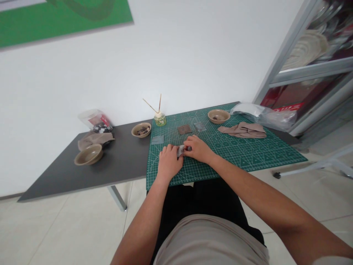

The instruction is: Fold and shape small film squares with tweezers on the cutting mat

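Observation:
Both my hands meet over the green cutting mat (231,156) near its front left part. My left hand (169,162) has its fingers closed on a small transparent plastic bag (180,150). My right hand (199,149) pinches at the bag's right side, and a small dark piece (189,148) shows at its fingertips; its kind is too small to make out. Just beyond the hands lie a brown square (184,129) and another small transparent bag (200,126). A further flat bag (157,140) lies to the left of them.
A bowl with dark pieces (141,130) and a reed diffuser (160,119) stand behind left. Another bowl (218,116), a brown cloth (244,130) and a plastic bag (264,114) are right. Farther left are a bowl (88,154), a cloth (95,140) and a tipped plastic container (95,119).

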The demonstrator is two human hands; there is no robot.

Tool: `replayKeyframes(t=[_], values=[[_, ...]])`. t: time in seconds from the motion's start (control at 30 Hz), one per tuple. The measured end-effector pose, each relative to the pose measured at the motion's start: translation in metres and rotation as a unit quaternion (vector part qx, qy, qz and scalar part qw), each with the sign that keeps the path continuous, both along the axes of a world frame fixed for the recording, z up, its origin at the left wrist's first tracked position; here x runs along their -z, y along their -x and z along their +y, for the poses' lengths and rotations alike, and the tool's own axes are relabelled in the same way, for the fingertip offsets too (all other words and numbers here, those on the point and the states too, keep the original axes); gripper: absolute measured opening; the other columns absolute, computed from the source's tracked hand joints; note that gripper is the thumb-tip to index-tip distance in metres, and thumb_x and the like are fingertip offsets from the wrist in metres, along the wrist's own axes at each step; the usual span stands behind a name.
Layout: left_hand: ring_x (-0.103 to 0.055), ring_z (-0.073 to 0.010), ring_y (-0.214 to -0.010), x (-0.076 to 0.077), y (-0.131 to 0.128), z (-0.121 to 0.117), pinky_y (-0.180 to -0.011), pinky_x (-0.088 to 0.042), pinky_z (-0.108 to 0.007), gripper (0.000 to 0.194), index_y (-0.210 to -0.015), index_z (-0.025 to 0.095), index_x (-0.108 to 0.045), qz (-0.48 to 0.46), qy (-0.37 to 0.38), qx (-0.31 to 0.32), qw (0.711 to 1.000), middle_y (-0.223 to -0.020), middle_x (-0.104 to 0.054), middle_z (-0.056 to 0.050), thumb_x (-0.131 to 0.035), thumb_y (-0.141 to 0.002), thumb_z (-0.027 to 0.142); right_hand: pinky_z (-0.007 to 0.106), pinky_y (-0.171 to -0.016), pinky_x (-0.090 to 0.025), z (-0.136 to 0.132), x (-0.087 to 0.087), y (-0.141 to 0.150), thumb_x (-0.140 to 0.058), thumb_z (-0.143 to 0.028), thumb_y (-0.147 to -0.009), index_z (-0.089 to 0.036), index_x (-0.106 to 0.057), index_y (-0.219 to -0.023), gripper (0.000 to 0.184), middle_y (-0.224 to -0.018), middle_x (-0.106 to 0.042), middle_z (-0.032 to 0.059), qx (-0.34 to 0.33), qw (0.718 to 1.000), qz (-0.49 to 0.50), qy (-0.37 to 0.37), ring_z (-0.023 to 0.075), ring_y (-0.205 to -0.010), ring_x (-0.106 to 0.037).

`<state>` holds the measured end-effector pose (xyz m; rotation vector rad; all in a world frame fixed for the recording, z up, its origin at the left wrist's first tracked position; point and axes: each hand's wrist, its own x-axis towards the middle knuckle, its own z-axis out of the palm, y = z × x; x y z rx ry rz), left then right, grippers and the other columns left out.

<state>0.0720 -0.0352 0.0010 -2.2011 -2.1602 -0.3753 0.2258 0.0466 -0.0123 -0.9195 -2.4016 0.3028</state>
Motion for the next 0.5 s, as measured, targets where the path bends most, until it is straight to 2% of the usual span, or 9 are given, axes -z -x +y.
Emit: replayKeyframes(t=[0.07,0.27,0.4,0.5], values=[[-0.051,-0.027,-0.108,0.0006,0.0,0.0001,-0.09,-0.042,-0.04,0.031,-0.118,0.022,-0.058,0.001,-0.001,0.001,1.0,-0.115,-0.058,-0.009,-0.05,-0.092,0.036,0.033,-0.08,-0.039,0.0009,0.0,0.0005,-0.067,-0.019,-0.082,-0.019,-0.061,-0.073,0.011,-0.085,-0.059,0.0038,-0.002,1.0,0.001,-0.003,0.0208,-0.086,-0.049],[-0.051,-0.0272,-0.107,0.0017,0.0001,0.0006,-0.088,-0.041,-0.04,0.03,-0.118,0.021,-0.058,-0.01,-0.007,0.001,1.0,-0.114,-0.058,-0.009,-0.05,-0.091,0.034,0.033,-0.086,-0.037,0.0037,-0.002,0.0004,-0.066,-0.017,-0.082,-0.019,-0.063,-0.075,0.008,-0.084,-0.063,0.0013,-0.096,0.995,0.019,0.02,0.018,-0.083,-0.052],[-0.051,-0.0276,-0.106,0.0016,0.0,0.0013,-0.087,-0.041,-0.04,0.028,-0.115,0.023,-0.059,-0.016,-0.002,-0.001,1.0,-0.113,-0.059,-0.009,-0.051,-0.09,0.034,0.031,-0.08,-0.037,0.0028,-0.001,-0.0001,-0.068,-0.02,-0.079,-0.019,-0.057,-0.067,0.016,-0.079,-0.055,0.001,-0.062,0.998,0.01,0.021,0.0183,-0.08,-0.048],[-0.051,-0.0285,-0.106,0.0027,-0.0003,0.0017,-0.087,-0.041,-0.041,0.029,-0.115,0.023,-0.059,-0.018,-0.009,0.001,1.0,-0.113,-0.059,-0.01,-0.051,-0.09,0.035,0.032,-0.079,-0.037,0.0027,0.0004,0.0006,-0.067,-0.02,-0.081,-0.019,-0.059,-0.071,0.013,-0.082,-0.057,0.0032,-0.015,1.0,0.005,0.001,0.0202,-0.083,-0.047]])
